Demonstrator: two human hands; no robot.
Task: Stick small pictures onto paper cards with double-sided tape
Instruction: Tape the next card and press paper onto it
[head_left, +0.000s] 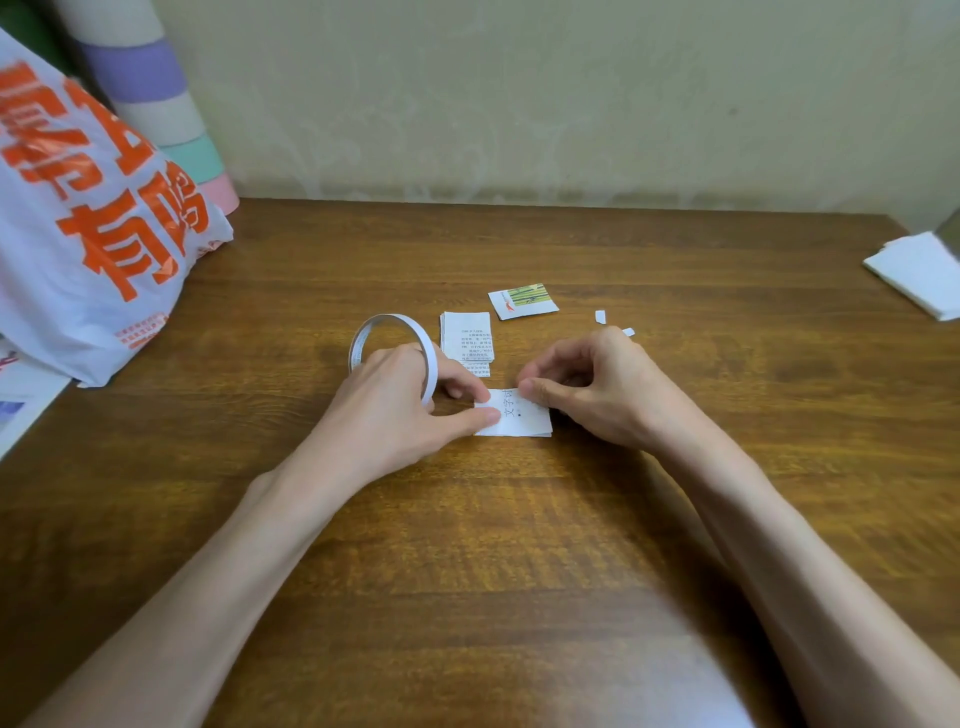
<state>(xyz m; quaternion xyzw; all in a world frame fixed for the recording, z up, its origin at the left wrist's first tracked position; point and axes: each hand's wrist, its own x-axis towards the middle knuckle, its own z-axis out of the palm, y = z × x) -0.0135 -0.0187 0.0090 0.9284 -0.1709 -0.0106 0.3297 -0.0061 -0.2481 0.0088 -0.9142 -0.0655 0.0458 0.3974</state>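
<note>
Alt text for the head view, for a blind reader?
Two hands work on a paper card on a wooden table: the left hand holds a tape roll and thumbs the card down, the right hand pinches its far edge. Behind lie a stack of printed slips and a small picture.

The near side of the tape roll is hidden behind the left hand; both thumbs cover parts of the paper card, so its print shows only partly; the right hand hides most of a white scrap; print on the stacked slips is too small to read; the plastic bag and a white paper pile are cut off by the left and right edges.
</note>
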